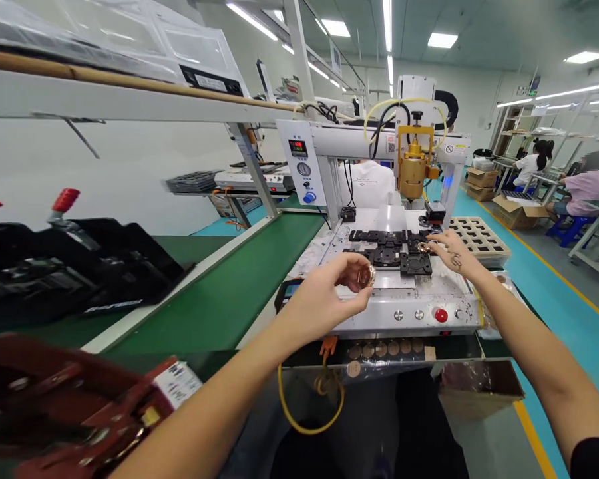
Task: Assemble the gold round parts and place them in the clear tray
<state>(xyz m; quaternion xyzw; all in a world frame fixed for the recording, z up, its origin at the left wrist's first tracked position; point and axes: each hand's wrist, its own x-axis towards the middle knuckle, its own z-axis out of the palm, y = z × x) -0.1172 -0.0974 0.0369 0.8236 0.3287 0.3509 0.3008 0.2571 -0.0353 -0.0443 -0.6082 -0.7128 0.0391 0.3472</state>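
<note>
Ceiling lamps point(442, 40) are lighting a white metal machine bed point(369, 324). By its near-left corner, the left hand point(337, 286) is pinching a round, shiny gold-coloured metal piece point(367, 276); toward the right edge, the right hand point(450, 253) is touching a similar gold-coloured part point(422, 247) at black fixture plates point(416, 265), grip unclear. Slick metal could be slipping from that pinch. The piece's rim is seemingly facing right; no long axis is showing.

Bright, cool light comes from ceiling panels point(441, 40) and tubes point(388, 26) above and beyond the left hand point(332, 291). Its pinched round piece point(366, 276) glints. Glare streaks plastic wrap point(199, 50) to the grip's upper left; lower left of it, red machinery point(114, 399) looks blurred and stretched.
</note>
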